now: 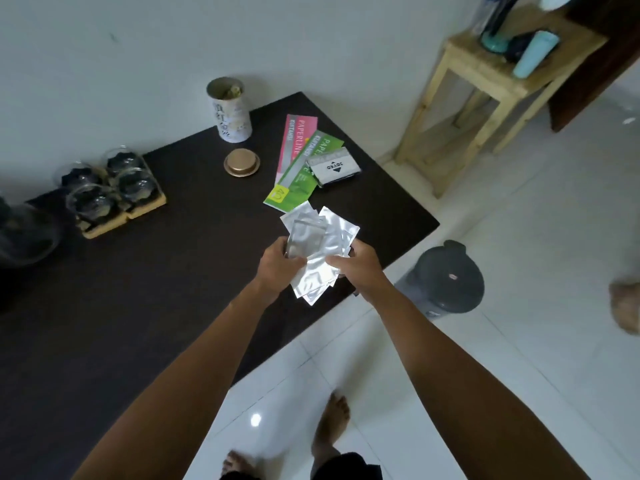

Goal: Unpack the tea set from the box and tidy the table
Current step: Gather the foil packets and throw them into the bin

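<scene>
The left hand (pixel 278 259) is gripping a messy bunch of shiny silver packets (pixel 318 247), with its fingers curled around the left side of the bunch. The right hand (pixel 356 263) is pinching the same bunch from the right side. The bunch is hanging just over the near right edge of the dark table (pixel 138 289). There are too many packets overlapping to count.

Behind them, two paper packs are lying flat, one pink (pixel 292 143) and one green (pixel 301 174), with a small grey pack (pixel 334 167) resting on the green one. One gold lid (pixel 241 162) is sitting near one open tin (pixel 230 110). Four glass cups (pixel 107 183) are standing on wooden trays (pixel 138 207) at the left. One grey bin (pixel 446 280) is standing on the floor.
</scene>
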